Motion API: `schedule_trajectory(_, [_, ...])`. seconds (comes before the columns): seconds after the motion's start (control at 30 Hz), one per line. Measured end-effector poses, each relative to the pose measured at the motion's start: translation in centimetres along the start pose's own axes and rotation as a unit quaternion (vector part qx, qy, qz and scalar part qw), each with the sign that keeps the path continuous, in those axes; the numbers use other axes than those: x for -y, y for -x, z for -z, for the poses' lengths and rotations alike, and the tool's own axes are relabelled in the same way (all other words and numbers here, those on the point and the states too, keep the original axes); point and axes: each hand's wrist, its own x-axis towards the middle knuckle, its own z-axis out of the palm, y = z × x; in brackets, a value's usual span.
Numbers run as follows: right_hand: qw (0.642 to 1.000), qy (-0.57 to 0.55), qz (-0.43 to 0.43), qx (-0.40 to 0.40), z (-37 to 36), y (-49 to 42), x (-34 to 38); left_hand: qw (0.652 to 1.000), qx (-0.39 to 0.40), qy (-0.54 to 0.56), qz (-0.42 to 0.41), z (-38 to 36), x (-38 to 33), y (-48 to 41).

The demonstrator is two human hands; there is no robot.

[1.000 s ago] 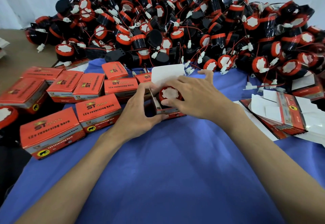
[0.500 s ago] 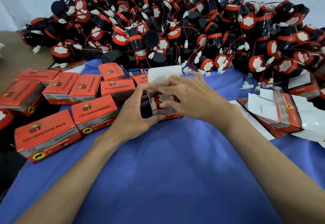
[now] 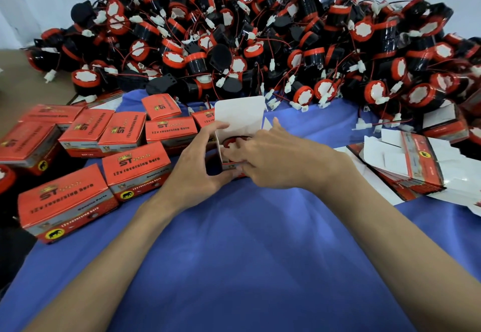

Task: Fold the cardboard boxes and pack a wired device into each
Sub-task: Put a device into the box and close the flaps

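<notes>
A small red cardboard box (image 3: pixel 240 117) stands open on the blue cloth, its white lid flap upright. Inside it sits a red-and-black wired horn (image 3: pixel 235 140), mostly hidden by fingers. My left hand (image 3: pixel 197 173) grips the box's left wall, with the index finger against the lid flap and the thumb at its base. My right hand (image 3: pixel 270 157) covers the right side, fingertips pressing on the near edge of the opening.
A big heap of wired horns (image 3: pixel 260 45) fills the back. Several closed red boxes (image 3: pixel 135 167) lie on the left. A stack of flat unfolded boxes (image 3: pixel 408 165) lies on the right. The blue cloth (image 3: pixel 247 253) spreads in front.
The horn has sunk deeper into the box. My right hand slid down over the opening and now hides most of the horn; the lid flap stays upright.
</notes>
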Motion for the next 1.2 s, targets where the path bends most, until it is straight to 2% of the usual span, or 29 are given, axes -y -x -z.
schedule_trajectory(0.1, [0.999,-0.041,-0.030,0.007,-0.2,0.0,0.4,1.000,0.003,0.003,-0.001,0.0,0.0,0.0])
schedule_trajectory(0.37, [0.997,-0.041,-0.071,-0.009,-1.4,-1.5,1.4,1.000,0.007,0.003,-0.004,0.0,0.0,0.1])
schedule_trajectory(0.47, [0.998,-0.044,-0.034,-0.008,-1.0,-1.4,0.7,1.000,0.008,0.005,0.002,0.0,0.1,0.1])
schedule_trajectory(0.53, [0.992,-0.118,0.027,-0.039,-0.2,-0.8,-0.7,1.000,0.008,0.000,0.008,0.0,0.1,0.1])
schedule_trajectory(0.6, [0.968,-0.196,0.032,-0.153,1.0,-0.1,-2.6,1.000,0.010,-0.004,0.019,0.1,0.2,0.0])
schedule_trajectory(0.67, [0.931,-0.222,-0.026,-0.288,1.4,0.4,-4.5,1.000,0.017,-0.017,0.018,0.1,0.3,0.1])
schedule_trajectory(0.7, [0.916,-0.237,-0.054,-0.320,1.2,0.5,-5.2,0.999,0.023,-0.027,0.016,0.1,0.4,0.1])
schedule_trajectory(0.77, [0.903,-0.295,-0.077,-0.304,0.3,0.3,-5.7,0.998,0.041,-0.040,0.022,0.1,0.3,0.2])
schedule_trajectory(0.83, [0.890,-0.373,-0.058,-0.254,-0.8,-0.1,-5.6,0.997,0.059,-0.031,0.045,-0.1,0.0,0.2])
schedule_trajectory(1.0, [0.828,-0.518,-0.034,-0.213,-3.5,-0.7,-4.3,0.995,0.052,-0.006,0.082,-0.6,-0.6,0.0])
schedule_trajectory(1.13, [0.757,-0.598,-0.053,-0.257,-5.3,-0.6,-3.3,0.998,0.015,-0.024,0.052,-0.5,-0.4,-0.2])
schedule_trajectory(1.2, [0.698,-0.655,-0.053,-0.285,-5.9,-0.5,-2.9,0.999,0.011,-0.012,0.042,-0.5,-0.4,-0.1])
